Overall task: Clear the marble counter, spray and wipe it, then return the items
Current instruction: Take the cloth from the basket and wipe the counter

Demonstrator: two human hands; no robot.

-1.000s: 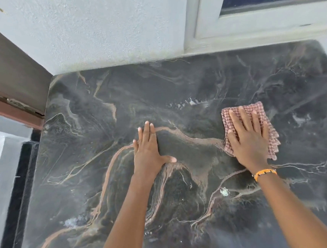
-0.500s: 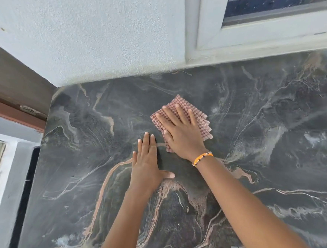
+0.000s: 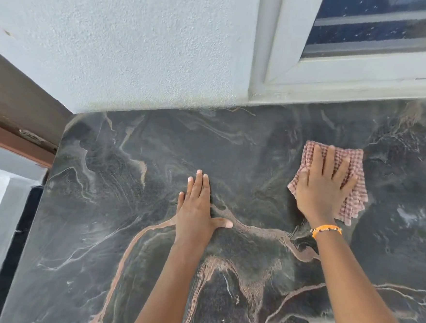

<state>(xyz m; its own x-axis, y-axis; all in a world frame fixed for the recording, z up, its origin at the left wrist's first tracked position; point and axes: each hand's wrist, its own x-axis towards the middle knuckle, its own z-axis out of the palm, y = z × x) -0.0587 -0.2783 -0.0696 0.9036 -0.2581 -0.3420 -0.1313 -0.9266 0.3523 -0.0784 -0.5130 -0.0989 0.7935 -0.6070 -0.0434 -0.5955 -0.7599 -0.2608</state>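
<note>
Stage: wiping, judged from a bare slab and a cloth under one hand.
Counter: marble counter (image 3: 131, 231), dark with tan veins, filling the lower part of the head view; back edge against a textured wall (image 3: 129, 44) and a window frame (image 3: 358, 83).
Cloth: checked cloth (image 3: 352, 204), red and white, folded, flat on the marble toward the right rear, near the window frame but apart from it.
Right hand: right hand (image 3: 326, 187), flat on top of the cloth, fingers straight and spread, pressing down; no curl round the fabric. Orange bracelet (image 3: 327, 229) at the wrist.
Left hand: left hand (image 3: 196, 210), flat on bare marble near the middle, fingers straight and together, thumb out to the side; holding nothing, apparently bracing.
Clearing: judged done; no items standing on the visible slab.
Spraying: judged done or nearly so; faint pale streaks and a light patch to the right of the cloth, possibly moisture, not certain. Spray bottle not in view.
Wiping: under way; extent of coverage not readable from the surface. Left and near portions probably still to cover.
Returning items: not yet begun; items out of view, location unknown.
Next requirement: even pressure on the cloth, passes across the remaining marble.
</note>
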